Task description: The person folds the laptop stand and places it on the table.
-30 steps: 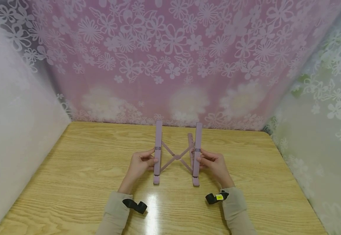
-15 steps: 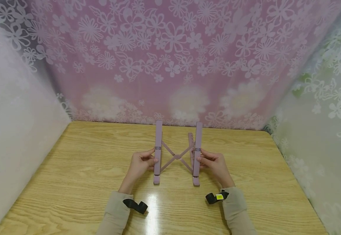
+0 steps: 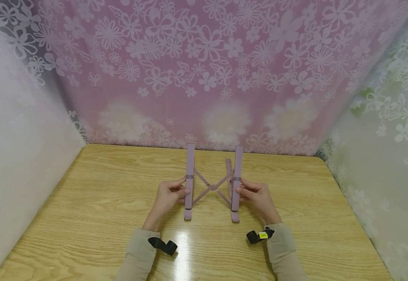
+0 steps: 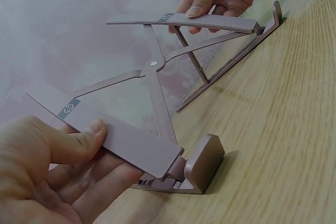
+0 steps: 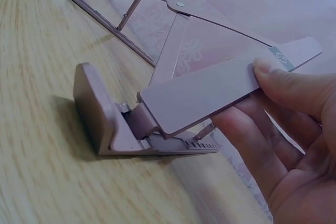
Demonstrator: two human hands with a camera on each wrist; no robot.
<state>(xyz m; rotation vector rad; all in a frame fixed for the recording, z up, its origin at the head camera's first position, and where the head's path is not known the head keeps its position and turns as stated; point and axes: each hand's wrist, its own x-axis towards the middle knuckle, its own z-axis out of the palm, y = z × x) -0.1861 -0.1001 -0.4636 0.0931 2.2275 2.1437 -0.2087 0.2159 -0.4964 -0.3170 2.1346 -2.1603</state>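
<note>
A pinkish-purple folding laptop stand [image 3: 212, 187] stands spread on the wooden table, its two long arms joined by an X-shaped brace. My left hand [image 3: 169, 196] pinches the left arm, thumb on the top face and fingers underneath, as the left wrist view shows beside the hp label [image 4: 69, 108]. On the other side my right hand [image 3: 258, 198] grips the right arm the same way. In the right wrist view, the upturned front lip [image 5: 93, 109] and the slotted base rail [image 5: 202, 144] rest on the wood, with the top arm raised at an angle above them.
The wooden table [image 3: 102, 218] spreads around the stand. A pink floral curtain [image 3: 175, 101] hangs along its back edge, close behind the stand's far ends. Pale sheets flank the left and right sides. Black wrist cameras [image 3: 163, 246] sit on both sleeves.
</note>
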